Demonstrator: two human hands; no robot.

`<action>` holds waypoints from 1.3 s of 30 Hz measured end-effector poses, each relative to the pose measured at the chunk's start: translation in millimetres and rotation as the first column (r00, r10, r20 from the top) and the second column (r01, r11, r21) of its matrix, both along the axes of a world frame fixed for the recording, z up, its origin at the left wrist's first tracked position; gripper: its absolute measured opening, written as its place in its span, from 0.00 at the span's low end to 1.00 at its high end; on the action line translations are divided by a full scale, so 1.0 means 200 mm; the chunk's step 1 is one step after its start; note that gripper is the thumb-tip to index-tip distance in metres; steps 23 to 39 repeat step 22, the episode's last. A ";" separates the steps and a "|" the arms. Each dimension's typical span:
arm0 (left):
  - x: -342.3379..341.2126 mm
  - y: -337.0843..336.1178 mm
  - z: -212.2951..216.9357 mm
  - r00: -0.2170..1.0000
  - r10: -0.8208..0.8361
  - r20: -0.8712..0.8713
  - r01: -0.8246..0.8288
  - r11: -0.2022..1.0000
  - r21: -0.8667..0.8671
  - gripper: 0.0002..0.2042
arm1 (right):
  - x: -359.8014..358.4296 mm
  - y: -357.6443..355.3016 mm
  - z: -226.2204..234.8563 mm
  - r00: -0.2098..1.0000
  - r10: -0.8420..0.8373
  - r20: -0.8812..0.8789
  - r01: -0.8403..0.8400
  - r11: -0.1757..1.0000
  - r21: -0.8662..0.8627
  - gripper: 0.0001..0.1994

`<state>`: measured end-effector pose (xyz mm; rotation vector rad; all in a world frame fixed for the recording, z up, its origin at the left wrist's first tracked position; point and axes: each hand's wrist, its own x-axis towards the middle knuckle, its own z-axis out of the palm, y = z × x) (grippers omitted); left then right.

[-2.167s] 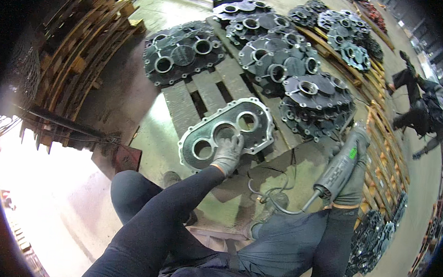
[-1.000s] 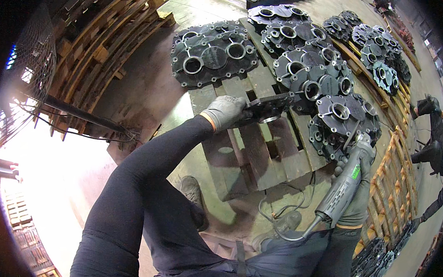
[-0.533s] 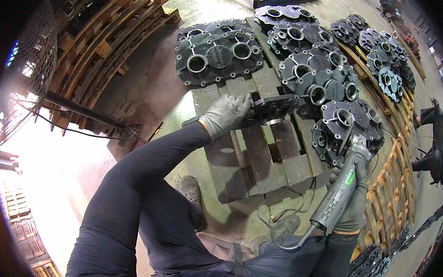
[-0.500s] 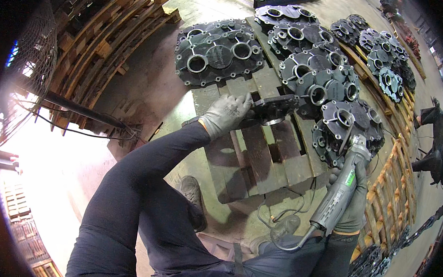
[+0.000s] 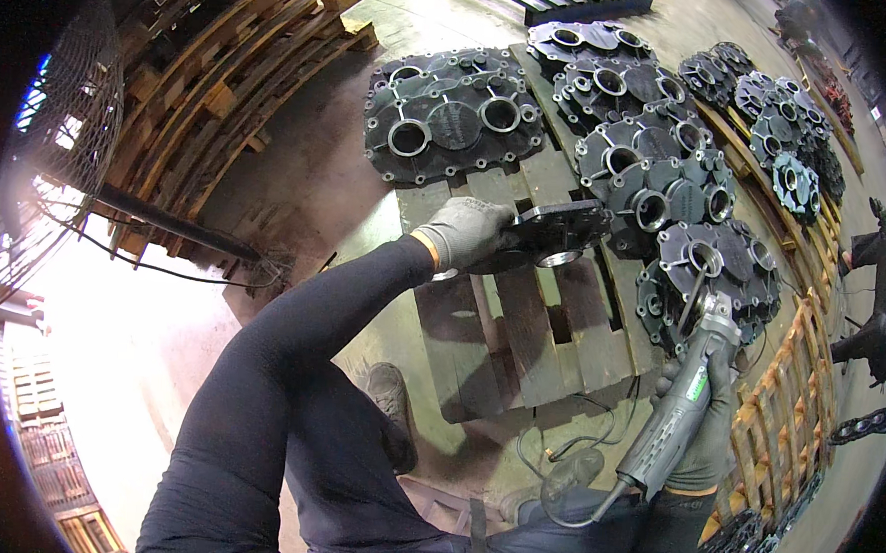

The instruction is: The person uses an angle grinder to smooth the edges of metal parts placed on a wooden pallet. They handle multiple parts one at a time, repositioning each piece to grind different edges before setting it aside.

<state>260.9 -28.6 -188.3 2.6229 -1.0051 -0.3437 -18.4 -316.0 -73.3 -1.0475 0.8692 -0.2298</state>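
Observation:
My left hand (image 5: 463, 233), in a grey glove, is closed on the edge of a dark cast metal cover (image 5: 563, 229). That cover is tilted up on edge above the wooden pallet (image 5: 525, 346), its ring openings facing down. Its underside is mostly hidden. On the right, my gloved right hand (image 5: 707, 441) wraps round the body of a grey angle grinder (image 5: 668, 418). The grinder's head, with a thin disc seen nearly edge-on, lies in front of a stacked cover (image 5: 735, 254); I cannot tell whether they touch.
More covers (image 5: 456, 127) lie stacked at the pallet's far left, and several overlapping ones (image 5: 659, 173) run along its right side. Stacked pallets (image 5: 197, 93) stand at the left. A power cord (image 5: 579, 449) loops near my shoes. Another pallet (image 5: 788, 385) leans at the right.
The whole view has shifted slightly, so things sit a little lower and further right. My left hand still grips the tilted cover, and the grinder stays by the right-hand stack.

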 end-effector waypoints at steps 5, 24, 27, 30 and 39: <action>0.14 0.02 0.02 1.000 -0.004 0.011 0.004 1.000 0.018 0.17 | 0.00 0.02 0.03 0.999 0.003 -0.033 -0.002 1.000 0.028 0.26; 1.22 0.10 -0.01 0.956 0.282 0.078 -0.288 0.953 0.093 0.25 | -0.18 0.06 0.18 0.968 -0.194 -0.156 0.183 0.980 -0.083 0.31; 1.22 0.10 -0.01 0.956 0.282 0.078 -0.288 0.953 0.093 0.25 | -0.18 0.06 0.18 0.968 -0.194 -0.156 0.183 0.980 -0.083 0.31; 1.22 0.10 -0.01 0.956 0.282 0.078 -0.288 0.953 0.093 0.25 | -0.18 0.06 0.18 0.968 -0.194 -0.156 0.183 0.980 -0.083 0.31; 1.22 0.10 -0.01 0.956 0.282 0.078 -0.288 0.953 0.093 0.25 | -0.18 0.06 0.18 0.968 -0.194 -0.156 0.183 0.980 -0.083 0.31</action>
